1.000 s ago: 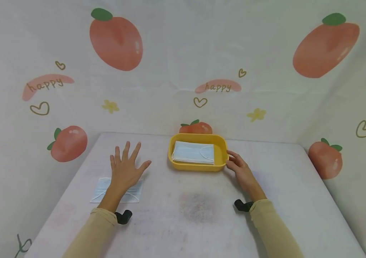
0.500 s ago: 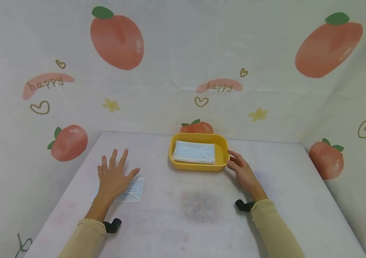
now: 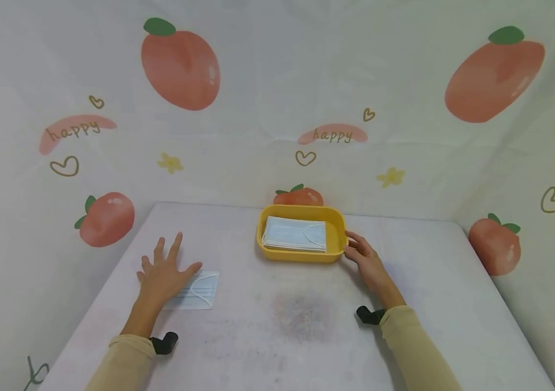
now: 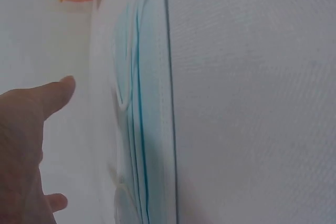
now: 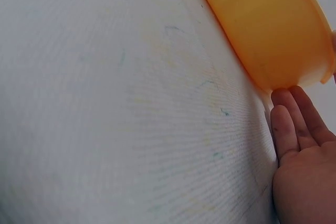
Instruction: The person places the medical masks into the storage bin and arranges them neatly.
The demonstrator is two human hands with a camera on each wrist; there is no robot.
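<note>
A light-blue pleated face mask [image 3: 201, 290] with white ear loops lies flat on the table at the left. My left hand [image 3: 160, 279] is over its left part, fingers spread, and hides that part. In the left wrist view a gap shows between the thumb [image 4: 55, 95] and the mask [image 4: 142, 119]. At the back middle stands a yellow tray [image 3: 302, 256] with a small stack of face masks [image 3: 293, 233] inside, toward its left. My right hand [image 3: 372, 269] touches the tray's right end with nearly straight fingers [image 5: 286, 129] against the outer wall [image 5: 262, 30].
The white table [image 3: 277, 347] has grey smudges in the middle. A white cloth backdrop [image 3: 258, 98] printed with peaches, hearts and flowers rises right behind the tray and along both sides. Each wrist wears a small black camera mount [image 3: 165, 343].
My left hand has moved left and slightly toward me, uncovering the mask's right part and covering its left. My right hand and the tray stay in place.
</note>
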